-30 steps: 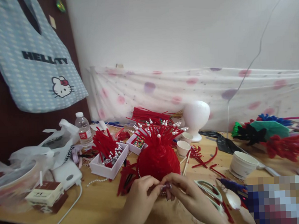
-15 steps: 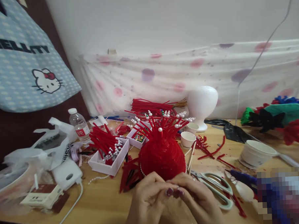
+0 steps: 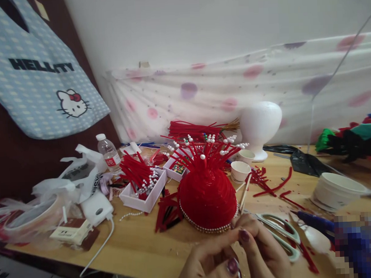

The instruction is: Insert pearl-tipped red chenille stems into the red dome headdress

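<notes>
My left hand (image 3: 209,259) and my right hand (image 3: 262,248) meet low in the picture, just in front of a red dome-shaped headpiece (image 3: 208,195). Both hands are closed in a pinch, thumbs against bent fingers, and what they hold is too small or hidden to make out. A thin, pale, shiny edge shows by my left thumb. The headpiece has a string of pearl beads (image 3: 204,228) round its base. Red stalks (image 3: 215,156) tipped with white beads fan out from its top. Scissors (image 3: 283,233) with pale green handles lie beside my right hand.
At left stand a white box (image 3: 143,204) of red bead-tipped stems, a water bottle (image 3: 108,154) and a white charger (image 3: 96,209). Behind is a foam head (image 3: 261,127). Paper cups (image 3: 337,192) and a dark blue tool (image 3: 312,220) are on the right.
The view has shifted, so the table's things sit further right. My hands have drawn back from the headpiece, uncovering its beaded rim, and my left thumb has come lower, apart from the right thumb.
</notes>
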Tool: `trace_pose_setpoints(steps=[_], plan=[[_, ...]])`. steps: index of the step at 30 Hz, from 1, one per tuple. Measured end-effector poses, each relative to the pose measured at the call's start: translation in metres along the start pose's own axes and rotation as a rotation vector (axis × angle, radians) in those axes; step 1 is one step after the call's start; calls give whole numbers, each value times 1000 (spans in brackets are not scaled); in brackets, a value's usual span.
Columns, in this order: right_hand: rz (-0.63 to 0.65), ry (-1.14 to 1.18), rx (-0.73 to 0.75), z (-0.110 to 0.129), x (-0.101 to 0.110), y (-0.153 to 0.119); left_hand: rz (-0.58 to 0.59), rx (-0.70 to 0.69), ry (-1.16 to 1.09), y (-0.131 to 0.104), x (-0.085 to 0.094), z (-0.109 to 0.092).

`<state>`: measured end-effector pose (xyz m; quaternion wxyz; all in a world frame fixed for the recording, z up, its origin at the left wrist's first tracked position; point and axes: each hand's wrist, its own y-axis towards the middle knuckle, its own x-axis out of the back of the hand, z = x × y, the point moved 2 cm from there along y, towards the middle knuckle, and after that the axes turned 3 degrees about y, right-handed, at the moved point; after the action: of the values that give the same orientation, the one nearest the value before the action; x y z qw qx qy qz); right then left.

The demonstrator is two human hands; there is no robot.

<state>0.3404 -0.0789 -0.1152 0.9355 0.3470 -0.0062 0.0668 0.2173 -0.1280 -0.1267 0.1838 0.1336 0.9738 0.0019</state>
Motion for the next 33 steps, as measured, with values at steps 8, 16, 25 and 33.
trace_pose_setpoints(steps=[8, 16, 25, 33], plan=[[0, -99, 64, -9, 5, 4, -214, -149, 636, -12, 35, -58], [-256, -302, -118, -24, 17, -6, -764, -156, 1820, 1, 146, -180], [-306, -191, -92, -31, 10, -9, -296, 137, 2269, 81, 210, -186], [-112, -168, 5, -35, 10, -22, -149, 396, 2357, 93, 212, -189]])
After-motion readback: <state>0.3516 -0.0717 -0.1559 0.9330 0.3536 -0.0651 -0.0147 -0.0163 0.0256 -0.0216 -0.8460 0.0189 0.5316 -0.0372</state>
